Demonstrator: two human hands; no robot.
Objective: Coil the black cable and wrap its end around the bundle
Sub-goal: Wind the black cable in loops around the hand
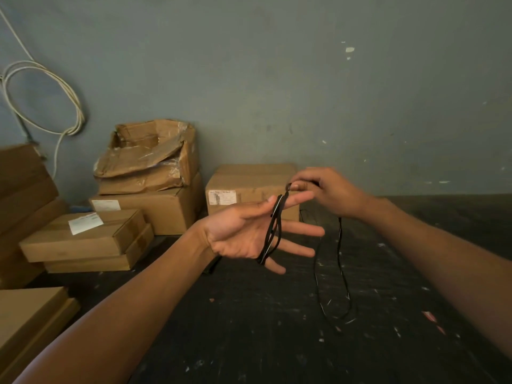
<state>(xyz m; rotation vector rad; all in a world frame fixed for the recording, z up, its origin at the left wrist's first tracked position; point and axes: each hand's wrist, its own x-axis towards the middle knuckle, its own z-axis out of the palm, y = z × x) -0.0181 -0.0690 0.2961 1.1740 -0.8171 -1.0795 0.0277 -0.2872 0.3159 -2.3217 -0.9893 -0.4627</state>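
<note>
Black cable (273, 231) looped several turns around spread fingers of open left hand (249, 234), mid-air above dark floor. Right hand (324, 189) pinching the strand just beyond left fingertips; slack tail dangling below. Coiling stage, probably midway. Next: more turns, steady tension, then wrapping the end.

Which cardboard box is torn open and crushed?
The top box of the stack by the wall, under the white cable; the other boxes are closed and flat.
</note>
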